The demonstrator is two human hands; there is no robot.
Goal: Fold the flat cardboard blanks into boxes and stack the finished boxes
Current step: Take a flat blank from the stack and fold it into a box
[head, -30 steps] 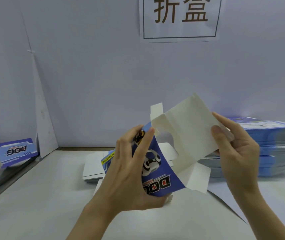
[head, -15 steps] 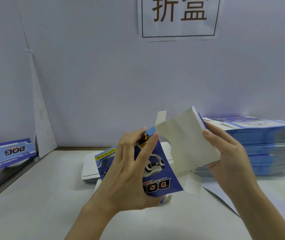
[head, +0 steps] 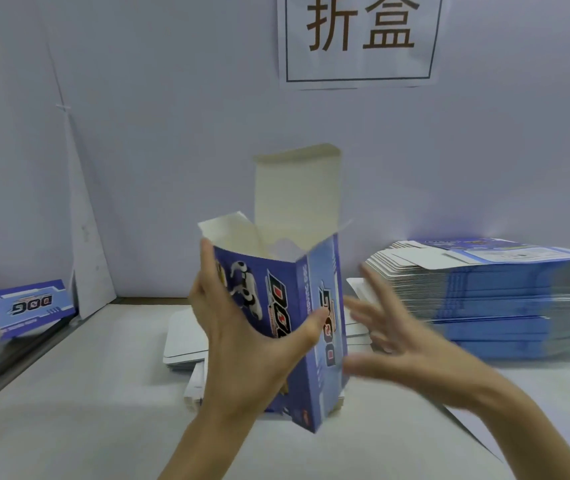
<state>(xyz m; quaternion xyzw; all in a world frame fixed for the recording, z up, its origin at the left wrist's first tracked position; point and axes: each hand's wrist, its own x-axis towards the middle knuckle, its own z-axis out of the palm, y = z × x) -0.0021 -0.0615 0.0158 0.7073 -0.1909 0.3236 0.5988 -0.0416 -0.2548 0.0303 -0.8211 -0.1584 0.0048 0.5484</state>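
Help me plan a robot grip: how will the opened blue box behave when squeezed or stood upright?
Probably light: the left hand alone holds the box up. Likely easy to crush, since it is thin card, hollow, with its top flap standing open. It is tall and narrow, so stood on end it may tip at a nudge.

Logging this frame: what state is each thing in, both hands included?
box: opened into an upright tube, top open, lid flap standing up
left hand: grips the box across its front
right hand: open, fingers spread, blurred, beside the box; contact unclear
stack of blanks: flat, unfolded, piled on the table
second box: lying on its side, far left
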